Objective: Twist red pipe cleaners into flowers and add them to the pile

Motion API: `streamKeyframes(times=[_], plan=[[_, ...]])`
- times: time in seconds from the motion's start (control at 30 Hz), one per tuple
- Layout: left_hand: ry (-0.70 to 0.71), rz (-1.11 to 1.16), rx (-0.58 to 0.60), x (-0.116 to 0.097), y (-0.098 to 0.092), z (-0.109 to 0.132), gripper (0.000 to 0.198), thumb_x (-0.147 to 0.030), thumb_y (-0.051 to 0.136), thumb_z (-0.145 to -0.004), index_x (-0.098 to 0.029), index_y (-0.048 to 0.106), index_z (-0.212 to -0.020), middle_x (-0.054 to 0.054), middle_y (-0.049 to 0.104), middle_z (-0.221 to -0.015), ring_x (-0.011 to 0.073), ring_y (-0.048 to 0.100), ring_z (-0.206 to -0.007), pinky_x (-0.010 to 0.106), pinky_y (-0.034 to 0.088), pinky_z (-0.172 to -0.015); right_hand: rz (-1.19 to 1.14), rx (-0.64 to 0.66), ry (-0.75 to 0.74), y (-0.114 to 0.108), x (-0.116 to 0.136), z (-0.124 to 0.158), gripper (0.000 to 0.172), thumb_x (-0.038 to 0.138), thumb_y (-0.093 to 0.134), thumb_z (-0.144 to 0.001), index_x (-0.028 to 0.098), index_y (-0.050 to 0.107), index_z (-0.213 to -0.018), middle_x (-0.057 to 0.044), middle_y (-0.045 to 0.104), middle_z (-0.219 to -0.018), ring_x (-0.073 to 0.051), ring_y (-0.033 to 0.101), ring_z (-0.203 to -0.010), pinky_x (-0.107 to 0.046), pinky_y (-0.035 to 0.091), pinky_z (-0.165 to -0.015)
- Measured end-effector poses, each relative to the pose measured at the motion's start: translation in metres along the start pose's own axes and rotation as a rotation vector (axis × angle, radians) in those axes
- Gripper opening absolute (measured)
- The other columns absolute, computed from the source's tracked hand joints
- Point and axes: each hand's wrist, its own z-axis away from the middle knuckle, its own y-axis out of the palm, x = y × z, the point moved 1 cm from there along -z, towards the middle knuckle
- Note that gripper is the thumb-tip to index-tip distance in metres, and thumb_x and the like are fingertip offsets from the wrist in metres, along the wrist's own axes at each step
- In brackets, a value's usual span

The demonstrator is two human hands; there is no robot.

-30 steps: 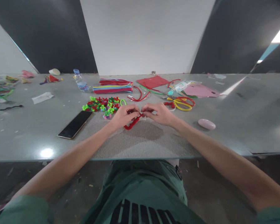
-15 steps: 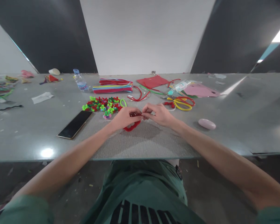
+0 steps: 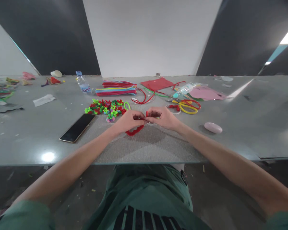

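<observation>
Both hands meet over the front middle of the table. My left hand (image 3: 131,120) is closed, thumb and fingers pinching a red pipe cleaner (image 3: 134,131) whose curved part hangs below the palm. My right hand (image 3: 162,117) is also closed, its fingertips pinching the same red strand close to the left thumb. A short red end sticks up beside the right fingers. Part of the strand is hidden by the fingers. Just beyond the left hand lies a pile of green and red pipe-cleaner flowers (image 3: 105,108).
A phone (image 3: 77,127) lies left of the hands. Behind are bundled pipe cleaners (image 3: 116,91) and a water bottle (image 3: 83,82). Yellow- and red-handled scissors (image 3: 188,107), a red sheet (image 3: 157,83) and a pink sheet (image 3: 205,93) are beyond the right hand. An oval pink object (image 3: 213,127) sits right.
The right fingers have shifted slightly, and a short red end now shows upright between the hands. The hanging red curve has moved a little left. Both hands keep their pinch.
</observation>
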Motion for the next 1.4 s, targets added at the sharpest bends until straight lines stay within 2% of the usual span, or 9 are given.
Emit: streamKeyframes(times=[0.2, 0.53, 0.7, 0.83, 1.17, 1.4], plan=[[0.032, 0.041, 0.014, 0.002, 0.0, -0.001, 0.012, -0.029, 0.073, -0.087, -0.018, 0.076, -0.083, -0.001, 0.07, -0.074, 0.0123, 0.06, -0.068, 0.025, 0.045, -0.068, 0.012, 0.026, -0.022, 0.001, 0.002, 0.0, 0.017, 0.031, 0.063, -0.097, 0.02, 0.062, -0.084, 0.002, 0.06, -0.073, -0.013, 0.051, -0.067, -0.029, 0.038, -0.064], [-0.002, 0.286, 0.011, 0.002, 0.001, -0.001, 0.012, -0.023, 0.07, -0.085, -0.017, 0.068, -0.074, 0.0, 0.067, -0.074, 0.0105, 0.059, -0.069, 0.024, 0.046, -0.07, -0.097, -0.097, -0.027, -0.003, -0.002, -0.003, 0.028, 0.042, 0.059, -0.104, 0.022, 0.055, -0.085, 0.001, 0.059, -0.075, -0.014, 0.055, -0.07, -0.032, 0.043, -0.069], [-0.068, 0.449, 0.063, 0.001, 0.005, 0.001, 0.012, -0.025, 0.069, -0.087, -0.017, 0.064, -0.08, 0.005, 0.075, -0.081, 0.0133, 0.069, -0.073, 0.026, 0.054, -0.072, -0.086, -0.107, 0.002, -0.002, -0.002, -0.002, 0.029, 0.046, 0.059, -0.105, 0.023, 0.055, -0.088, 0.001, 0.06, -0.076, -0.015, 0.058, -0.07, -0.032, 0.046, -0.07], [-0.124, 0.507, 0.065, 0.0, 0.006, 0.002, 0.018, -0.028, 0.071, -0.087, -0.018, 0.058, -0.079, 0.005, 0.076, -0.079, 0.0132, 0.071, -0.069, 0.026, 0.056, -0.066, -0.135, -0.183, 0.006, -0.003, -0.004, -0.003, 0.033, 0.051, 0.06, -0.103, 0.023, 0.054, -0.088, 0.001, 0.06, -0.076, -0.015, 0.061, -0.072, -0.032, 0.051, -0.071], [-0.142, 0.545, 0.034, -0.001, 0.004, 0.0, 0.021, -0.027, 0.071, -0.088, -0.018, 0.054, -0.078, 0.006, 0.076, -0.078, 0.0139, 0.072, -0.068, 0.024, 0.054, -0.063, -0.197, -0.275, 0.012, -0.006, -0.008, -0.007, 0.031, 0.049, 0.063, -0.102, 0.023, 0.054, -0.086, 0.002, 0.06, -0.075, -0.014, 0.061, -0.067, -0.032, 0.053, -0.068], [-0.19, 0.525, 0.081, -0.001, 0.007, 0.001, 0.024, -0.029, 0.072, -0.087, -0.018, 0.054, -0.075, 0.004, 0.075, -0.075, 0.0098, 0.064, -0.06, 0.021, 0.046, -0.055, -0.245, -0.393, 0.043, -0.009, -0.013, -0.009, 0.037, 0.058, 0.067, -0.098, 0.025, 0.054, -0.086, 0.002, 0.056, -0.075, -0.014, 0.058, -0.067, -0.031, 0.057, -0.066]])
